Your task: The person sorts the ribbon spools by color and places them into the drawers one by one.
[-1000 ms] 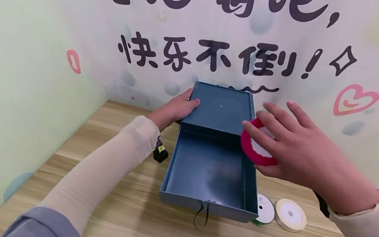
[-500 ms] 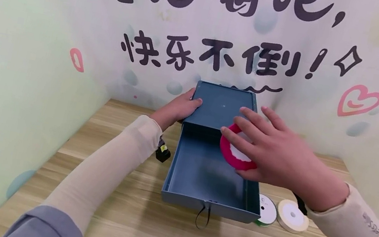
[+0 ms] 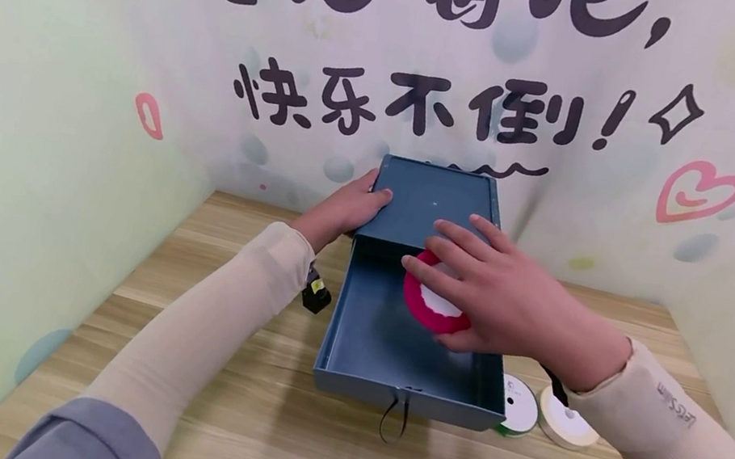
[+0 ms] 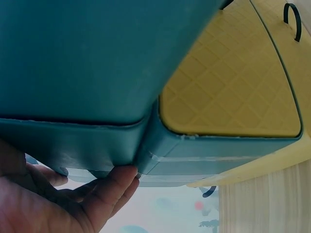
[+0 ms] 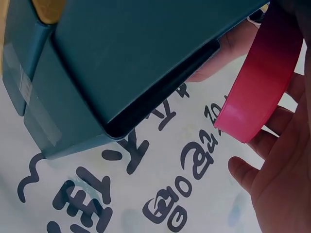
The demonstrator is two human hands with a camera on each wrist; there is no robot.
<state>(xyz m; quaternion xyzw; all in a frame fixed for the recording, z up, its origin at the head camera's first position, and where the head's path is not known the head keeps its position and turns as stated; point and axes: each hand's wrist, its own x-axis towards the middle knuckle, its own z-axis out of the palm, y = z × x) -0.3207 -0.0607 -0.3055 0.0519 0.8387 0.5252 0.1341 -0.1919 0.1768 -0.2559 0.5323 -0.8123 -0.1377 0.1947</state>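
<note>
A dark blue drawer box [image 3: 433, 204] stands on the table, its drawer [image 3: 378, 338] pulled out toward me with a black ribbon loop [image 3: 394, 423] at the front. My left hand [image 3: 345, 205] grips the left side of the box, thumb on top; the left wrist view shows its fingers [image 4: 112, 191] against the blue wall. Over the drawer, my right hand [image 3: 497, 289] holds a spool of pink-red ribbon [image 3: 429, 318] between spread fingers and thumb. The right wrist view shows the ribbon's shiny outer band [image 5: 262, 77]. The palm partly hides the spool.
Two more ribbon spools lie right of the drawer: a white-faced one with a green edge [image 3: 519, 406] and a cream one [image 3: 566, 420], partly behind my right wrist. The left wrist view shows a yellow patterned panel [image 4: 233, 77] on the box. A printed wall [image 3: 320, 164] stands behind.
My right hand has carried the ribbon spool left and slightly down, from the drawer's right edge to over its inside. The left hand keeps its grip on the box.
</note>
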